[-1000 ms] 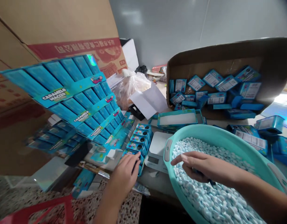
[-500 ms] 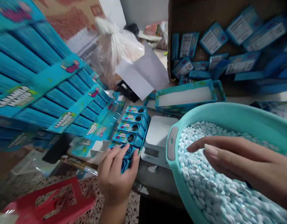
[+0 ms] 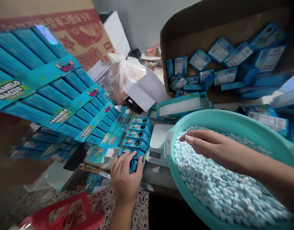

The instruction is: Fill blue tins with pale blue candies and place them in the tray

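My left hand point(image 3: 125, 177) grips the nearest small blue box point(image 3: 133, 164) at the front end of a row of small blue boxes point(image 3: 138, 135), fingers curled round it. Each box in the row shows a round hole on top. My right hand point(image 3: 210, 146) hovers palm down over the pale blue-and-white candies point(image 3: 216, 188) that fill a teal basin point(image 3: 223, 118). Its index finger is stretched out; something dark may be tucked under the palm, but I cannot make it out.
A small white scale point(image 3: 158, 145) sits between the box row and the basin. Stacked blue display cartons point(image 3: 53, 95) lean at the left. A brown cardboard box point(image 3: 233, 28) of loose blue boxes stands behind. An open blue tray point(image 3: 179, 107), white paper point(image 3: 147, 89), a plastic bag point(image 3: 123, 75), a red object point(image 3: 63, 215).
My left hand went from touching the row of boxes to closing round the nearest one. My right hand stayed over the candies while the view shifted.
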A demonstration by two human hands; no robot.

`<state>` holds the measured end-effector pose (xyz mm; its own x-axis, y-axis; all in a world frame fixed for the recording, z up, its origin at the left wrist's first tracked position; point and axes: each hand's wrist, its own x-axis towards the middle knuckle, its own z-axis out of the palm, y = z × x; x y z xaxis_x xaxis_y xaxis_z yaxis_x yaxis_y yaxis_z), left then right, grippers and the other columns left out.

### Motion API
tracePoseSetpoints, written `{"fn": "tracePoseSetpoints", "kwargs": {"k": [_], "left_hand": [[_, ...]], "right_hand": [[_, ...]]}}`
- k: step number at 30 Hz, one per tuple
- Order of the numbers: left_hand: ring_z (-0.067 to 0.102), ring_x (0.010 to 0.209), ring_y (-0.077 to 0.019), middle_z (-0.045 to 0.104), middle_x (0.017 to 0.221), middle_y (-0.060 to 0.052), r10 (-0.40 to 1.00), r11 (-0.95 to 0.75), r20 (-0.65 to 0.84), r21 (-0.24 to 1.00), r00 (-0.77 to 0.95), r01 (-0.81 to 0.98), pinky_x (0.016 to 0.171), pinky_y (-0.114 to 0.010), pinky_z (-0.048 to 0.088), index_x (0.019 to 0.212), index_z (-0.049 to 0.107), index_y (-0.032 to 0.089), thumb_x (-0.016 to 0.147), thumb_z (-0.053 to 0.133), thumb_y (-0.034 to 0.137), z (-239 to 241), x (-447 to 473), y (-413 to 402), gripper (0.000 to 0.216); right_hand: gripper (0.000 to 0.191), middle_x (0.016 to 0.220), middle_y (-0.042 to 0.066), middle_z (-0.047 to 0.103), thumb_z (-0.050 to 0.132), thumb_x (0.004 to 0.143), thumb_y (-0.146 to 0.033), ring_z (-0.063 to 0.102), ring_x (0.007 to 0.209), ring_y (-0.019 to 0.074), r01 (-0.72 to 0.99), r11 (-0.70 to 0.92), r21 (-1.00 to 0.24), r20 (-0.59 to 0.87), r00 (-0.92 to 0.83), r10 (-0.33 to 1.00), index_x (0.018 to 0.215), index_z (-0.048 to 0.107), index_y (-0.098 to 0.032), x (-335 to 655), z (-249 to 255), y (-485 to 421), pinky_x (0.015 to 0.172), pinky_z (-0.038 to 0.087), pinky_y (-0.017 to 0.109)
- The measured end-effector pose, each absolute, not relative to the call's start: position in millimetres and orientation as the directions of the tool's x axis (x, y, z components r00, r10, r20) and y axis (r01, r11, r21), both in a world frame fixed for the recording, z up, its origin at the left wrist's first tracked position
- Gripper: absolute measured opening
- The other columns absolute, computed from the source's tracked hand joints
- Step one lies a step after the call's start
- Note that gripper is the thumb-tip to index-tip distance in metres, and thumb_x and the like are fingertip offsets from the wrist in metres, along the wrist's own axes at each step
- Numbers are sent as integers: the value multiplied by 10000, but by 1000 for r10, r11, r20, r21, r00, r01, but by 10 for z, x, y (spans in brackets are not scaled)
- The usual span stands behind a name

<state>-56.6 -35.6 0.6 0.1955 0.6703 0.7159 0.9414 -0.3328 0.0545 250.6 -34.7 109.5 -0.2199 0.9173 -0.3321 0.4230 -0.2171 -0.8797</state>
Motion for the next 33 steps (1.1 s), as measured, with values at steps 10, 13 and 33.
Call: {"fn": "tracePoseSetpoints", "kwargs": {"k": [10, 13, 33], "left_hand": [[637, 1089, -340, 721, 1043, -150, 803, -210, 568, -14, 181, 978, 973, -493, 495, 1042, 673, 131, 845, 668, 252, 86, -424, -410, 231], [623, 1149, -347, 717, 1109, -147, 873, -190, 478, 152, 96, 970, 1018, -517, 475, 1043, 684, 153, 808, 709, 297, 179, -444, -424, 277], [739, 887, -198, 780, 971, -42, 920, -323, 386, 663, 62, 675, 841, -327, 598, 971, 752, 214, 864, 640, 277, 820, -138, -397, 168]], "right_hand": [[478, 949, 69, 682, 404, 1008, -587, 602, 830, 220, 504, -12, -864, -154, -242, 958, 954, 646, -179, 2480, 1008, -259, 695, 429, 320], [473, 936, 74, 659, 440, 996, -584, 580, 811, 201, 458, -3, -889, -147, -279, 949, 955, 655, -165, 2429, 994, -299, 678, 421, 303], [711, 565, -86, 298, 322, 895, -842, 231, 478, 97, -54, -397, -916, -320, -498, 806, 1060, 519, -180, 1935, 867, -580, 453, 199, 228]]}}
